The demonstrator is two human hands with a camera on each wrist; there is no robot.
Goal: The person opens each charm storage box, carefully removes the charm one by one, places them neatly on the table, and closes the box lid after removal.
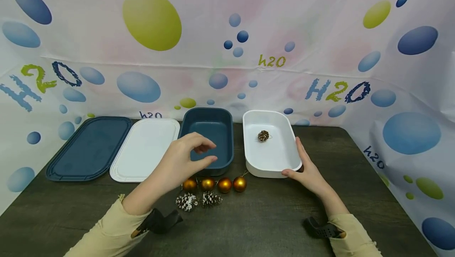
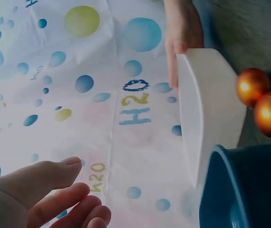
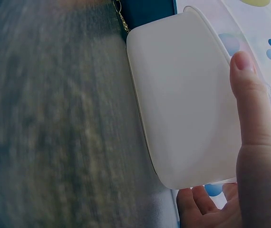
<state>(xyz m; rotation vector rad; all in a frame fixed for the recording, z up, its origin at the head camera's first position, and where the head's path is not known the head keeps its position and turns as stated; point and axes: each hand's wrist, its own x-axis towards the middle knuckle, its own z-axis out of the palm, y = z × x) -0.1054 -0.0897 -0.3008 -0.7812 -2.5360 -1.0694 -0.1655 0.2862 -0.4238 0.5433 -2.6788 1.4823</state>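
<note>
My left hand [image 1: 186,154] hovers over the near left side of a dark blue rectangular container [image 1: 215,162]. Its thumb and fingers are curved with a gap between them, and nothing is held; the left wrist view also shows this hand [image 2: 54,197] empty. With my right hand [image 1: 308,170] I grip the near right corner of a white container [image 1: 273,172], thumb at the near rim and fingers along the right side. Inside that container lies a small brown pine cone [image 1: 263,136] with a thin loop. In the right wrist view, the white container's outer wall [image 3: 183,104] hides its inside.
Several golden baubles [image 1: 224,185] lie in a row in front of the blue container. Two white-tipped pine cones [image 1: 211,199] lie nearer. At left are a white lid [image 1: 145,146] and a dark blue lid [image 1: 90,146]. A patterned curtain [image 1: 209,12] hangs behind the table.
</note>
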